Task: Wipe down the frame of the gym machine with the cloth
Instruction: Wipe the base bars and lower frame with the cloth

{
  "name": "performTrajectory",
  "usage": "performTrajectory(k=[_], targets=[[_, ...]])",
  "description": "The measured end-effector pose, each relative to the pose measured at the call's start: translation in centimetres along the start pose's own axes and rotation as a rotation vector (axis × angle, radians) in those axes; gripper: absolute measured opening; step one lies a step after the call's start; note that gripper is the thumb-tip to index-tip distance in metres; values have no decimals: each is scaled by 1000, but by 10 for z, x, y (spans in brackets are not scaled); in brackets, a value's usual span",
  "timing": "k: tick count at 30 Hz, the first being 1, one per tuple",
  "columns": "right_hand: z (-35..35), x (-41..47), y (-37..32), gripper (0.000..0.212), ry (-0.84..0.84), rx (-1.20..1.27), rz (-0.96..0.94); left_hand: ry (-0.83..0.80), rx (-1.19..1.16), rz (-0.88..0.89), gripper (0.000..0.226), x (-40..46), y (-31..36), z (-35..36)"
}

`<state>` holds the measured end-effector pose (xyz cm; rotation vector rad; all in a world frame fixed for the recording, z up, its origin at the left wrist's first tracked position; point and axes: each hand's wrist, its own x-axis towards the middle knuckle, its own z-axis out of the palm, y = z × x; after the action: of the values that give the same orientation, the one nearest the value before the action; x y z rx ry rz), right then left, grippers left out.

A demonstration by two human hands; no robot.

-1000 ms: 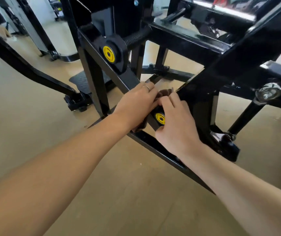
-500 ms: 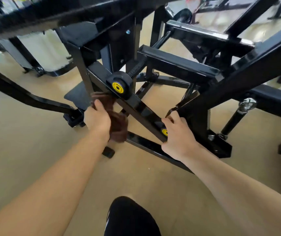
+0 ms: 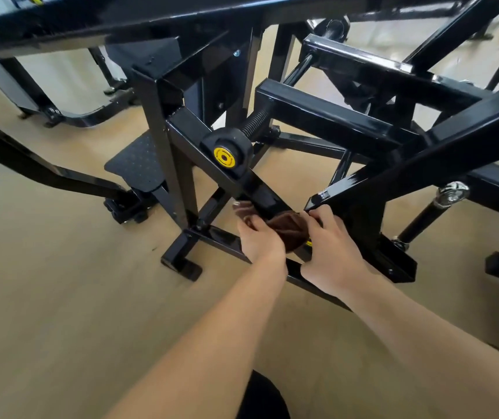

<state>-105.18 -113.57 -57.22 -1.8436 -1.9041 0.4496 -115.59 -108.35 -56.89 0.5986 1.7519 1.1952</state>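
Left hand (image 3: 262, 240) lower, gripping cloth (image 3: 289, 228)

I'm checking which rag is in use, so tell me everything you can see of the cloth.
The cloth is dark brown, soft and plush-looking, bunched into folds. It is draped over the lower end of a slanted black frame bar. The left hand grips it from the left; the right hand touches its right edge.

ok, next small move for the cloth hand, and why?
Probably slide the left hand and cloth up the diagonal bar toward the yellow knob. The cloth is bunched at the bar's lower end, and the right hand holds the frame beside it.
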Motion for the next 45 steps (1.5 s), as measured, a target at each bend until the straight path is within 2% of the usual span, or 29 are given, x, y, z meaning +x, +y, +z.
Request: performTrajectory(k=[2, 6, 8, 12, 16, 18, 21, 23, 25, 27, 30, 33, 39, 43, 45], targets=[[0, 0, 1, 80, -6, -15, 10, 41, 5, 83, 26, -1, 13, -7], [1, -2, -7, 90, -36, -103, 27, 196, 4, 570, 34, 23, 97, -32], [1, -3, -12, 92, -51, -132, 46, 216, 38, 721, 36, 35, 123, -39], [-2, -3, -14, 92, -61, -112, 56, 132, 265, 872, 41, 29, 93, -41], [-2, -4, -13, 95, -73, -135, 53, 118, 228, 826, 39, 31, 80, -45], [-3, -4, -12, 97, -84, -157, 38, 144, 239, 860, 34, 35, 92, -49], [-3, -5, -11, 101, -94, -167, 32, 24, 267, 1135, 25, 30, 122, -46], [-3, -5, -12, 102, -102, -176, 31, -99, 517, 1394, 25, 30, 137, -37], [-4, -4, -13, 102, -114, -178, 21, -41, 1031, 1613, 44, 33, 134, -31], [-8, -4, -11, 102, -118, -164, 9, 12, 1411, 1689, 52, 37, 122, -33], [-11, -5, -5, 102, -136, -143, -22, 12, 1531, 1806, 29, 53, 119, -46], [-15, -6, -1, 104, -158, -143, -61, 19, 1508, 1786, 27, 55, 129, -50], [-19, -6, 5, 104, -157, -121, -110, 17, 1140, 1446, 28, 37, 142, -34], [-20, -6, 13, 105, -159, -103, -140, 98, 836, 1207, 21, 41, 155, -29], [-18, -5, 16, 106, -167, -100, -152, 83, 779, 1083, 23, 44, 165, -29]])
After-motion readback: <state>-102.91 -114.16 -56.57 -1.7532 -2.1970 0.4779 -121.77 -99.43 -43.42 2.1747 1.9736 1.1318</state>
